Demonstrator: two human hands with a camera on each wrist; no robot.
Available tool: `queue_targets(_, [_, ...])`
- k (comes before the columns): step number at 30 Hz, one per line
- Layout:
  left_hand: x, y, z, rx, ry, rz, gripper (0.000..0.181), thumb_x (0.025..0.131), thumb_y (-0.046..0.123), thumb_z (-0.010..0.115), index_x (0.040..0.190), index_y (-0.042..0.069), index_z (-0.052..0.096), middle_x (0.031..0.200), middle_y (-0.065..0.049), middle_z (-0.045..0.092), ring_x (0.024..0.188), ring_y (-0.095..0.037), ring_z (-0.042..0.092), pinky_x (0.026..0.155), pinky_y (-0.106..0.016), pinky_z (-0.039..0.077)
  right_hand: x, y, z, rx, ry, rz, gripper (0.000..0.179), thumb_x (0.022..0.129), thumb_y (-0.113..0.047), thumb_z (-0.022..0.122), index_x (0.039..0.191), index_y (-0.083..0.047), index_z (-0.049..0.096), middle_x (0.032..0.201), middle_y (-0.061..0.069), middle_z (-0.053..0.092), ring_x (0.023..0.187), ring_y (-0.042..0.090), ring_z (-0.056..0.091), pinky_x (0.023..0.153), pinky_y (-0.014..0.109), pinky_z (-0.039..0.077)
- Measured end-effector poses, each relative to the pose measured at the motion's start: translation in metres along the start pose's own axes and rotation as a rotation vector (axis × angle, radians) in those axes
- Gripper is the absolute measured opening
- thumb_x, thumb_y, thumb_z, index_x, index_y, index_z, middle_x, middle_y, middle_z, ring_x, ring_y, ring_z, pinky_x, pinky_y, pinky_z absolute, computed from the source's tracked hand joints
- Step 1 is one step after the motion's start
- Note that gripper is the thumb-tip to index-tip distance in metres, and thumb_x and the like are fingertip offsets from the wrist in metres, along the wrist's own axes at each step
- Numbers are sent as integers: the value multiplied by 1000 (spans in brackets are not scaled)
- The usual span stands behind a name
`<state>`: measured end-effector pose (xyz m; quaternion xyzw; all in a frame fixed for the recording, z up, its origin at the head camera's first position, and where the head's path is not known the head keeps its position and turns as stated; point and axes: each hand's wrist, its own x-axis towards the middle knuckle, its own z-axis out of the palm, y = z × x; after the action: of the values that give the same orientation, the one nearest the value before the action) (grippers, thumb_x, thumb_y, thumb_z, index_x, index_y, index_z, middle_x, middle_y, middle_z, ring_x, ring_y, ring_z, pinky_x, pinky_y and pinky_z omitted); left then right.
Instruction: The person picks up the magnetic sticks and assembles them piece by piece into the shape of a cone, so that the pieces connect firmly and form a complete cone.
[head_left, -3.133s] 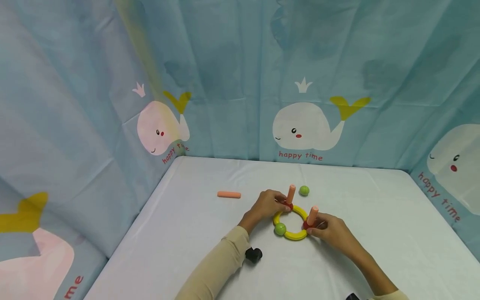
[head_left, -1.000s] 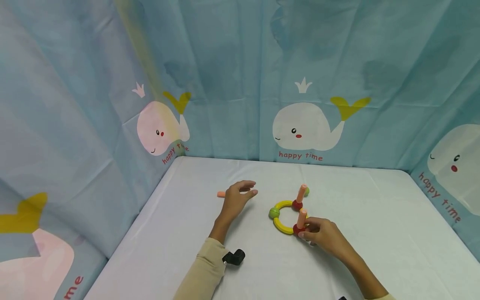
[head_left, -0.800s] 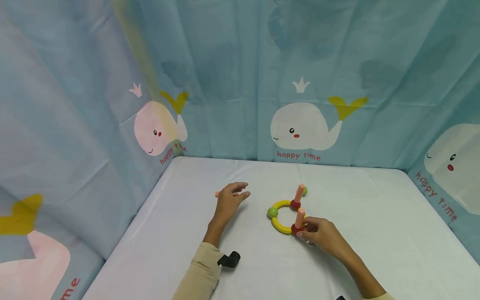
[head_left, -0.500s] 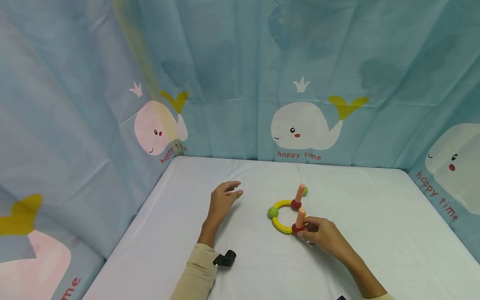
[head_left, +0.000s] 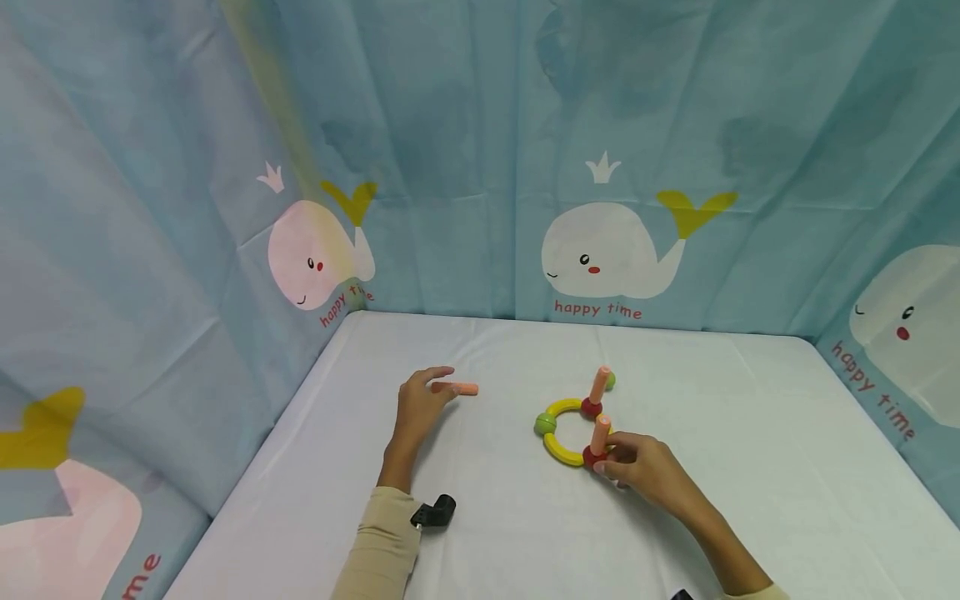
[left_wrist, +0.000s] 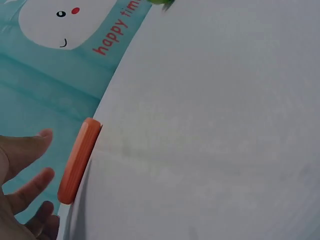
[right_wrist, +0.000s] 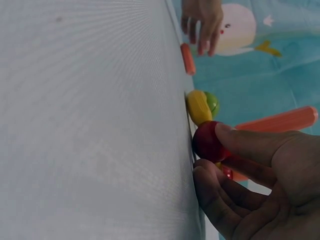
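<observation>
My right hand [head_left: 648,468] pinches a red ball [right_wrist: 209,141] on the near right of a yellow ring [head_left: 562,450] lying on the table. An orange stick [head_left: 601,436] stands up from that ball. Farther back on the ring, a second red ball [head_left: 592,408] bears another upright stick [head_left: 599,385]. A green ball [head_left: 545,424] sits on the ring's left side. My left hand [head_left: 420,406] hovers by a loose orange stick [left_wrist: 80,161] lying on the table. In the left wrist view its thumb and fingers are spread, with a gap between them and the stick.
Behind the ring lies a loose green ball [head_left: 611,381], partly hidden by the far upright stick. White cloth covers the table [head_left: 510,533]. A blue curtain [head_left: 450,167] printed with whales encloses the back and sides. A black wrist camera [head_left: 435,511] juts from the left sleeve.
My left hand has let go of the ring's far red ball and moved left to the loose stick. The ring has turned clockwise and shifted slightly left. The right hand keeps its pinch.
</observation>
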<state>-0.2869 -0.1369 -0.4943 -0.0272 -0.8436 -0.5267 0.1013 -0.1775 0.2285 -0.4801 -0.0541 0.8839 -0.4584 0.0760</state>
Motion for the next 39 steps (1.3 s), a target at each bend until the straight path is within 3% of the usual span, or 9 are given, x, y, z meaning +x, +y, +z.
queue_targets(3, [-1, -4, -4, 23, -24, -23, 41, 95, 13, 79, 134, 5, 72, 145, -21, 63, 143, -44, 50, 115, -63, 42, 0, 0, 0, 2, -1, -2, 42, 90, -16, 84, 126, 2, 72, 88, 2, 73, 74, 18, 68, 63, 29, 59])
queue_targets(7, [-2, -9, -6, 30, -60, -27, 42, 96, 11, 78, 136, 2, 70, 146, -22, 63, 142, -43, 52, 114, -60, 44, 0, 0, 1, 8, 1, 11, 42, 90, -16, 85, 126, 2, 72, 88, 2, 72, 74, 18, 67, 63, 29, 59])
queue_targets(14, [-1, -10, -3, 54, -94, -8, 39, 95, 1, 76, 133, -3, 70, 130, -23, 71, 120, -39, 66, 100, -54, 54, 1, 0, 2, -5, 13, 56, 45, 89, -17, 85, 129, -1, 72, 90, 1, 72, 75, 17, 66, 63, 28, 58])
queue_targets(24, [2, -5, 5, 135, -95, -30, 34, 92, -2, 77, 126, 2, 75, 114, -16, 76, 103, -31, 70, 91, -48, 57, 1, 1, 2, -3, 12, 50, 44, 89, -18, 85, 128, -1, 72, 91, 2, 72, 77, 17, 67, 64, 28, 59])
queue_targets(31, [0, 4, 13, 83, -109, -19, 32, 99, 4, 71, 131, 5, 73, 117, -14, 76, 104, -29, 72, 88, -46, 59, 0, -1, 2, 5, 12, 64, 44, 89, -19, 86, 127, -2, 73, 92, 2, 72, 80, 18, 68, 65, 29, 59])
queue_targets(39, [-3, 21, 34, 9, -226, 51, 33, 99, 8, 74, 132, 4, 71, 119, -10, 74, 101, -25, 73, 86, -39, 59, 0, -1, 1, 10, 9, 55, 43, 89, -18, 86, 126, -2, 73, 90, 3, 71, 78, 19, 67, 65, 29, 59])
